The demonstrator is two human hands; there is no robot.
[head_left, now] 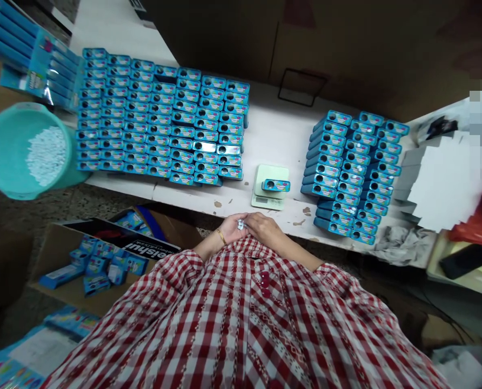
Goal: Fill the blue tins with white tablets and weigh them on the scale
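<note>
Box [276,185] on scale [264,200] sits between left stack [160,124] and right stack [354,173].

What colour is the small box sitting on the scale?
The box is blue, with a dark round window, on the pale green scale; head view.

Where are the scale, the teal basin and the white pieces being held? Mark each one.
scale [265,201], head view, bare front panel.
teal basin [4,146], head view, bare inner wall on its left.
white pieces [240,225], head view, middle of the visible cluster.
</note>
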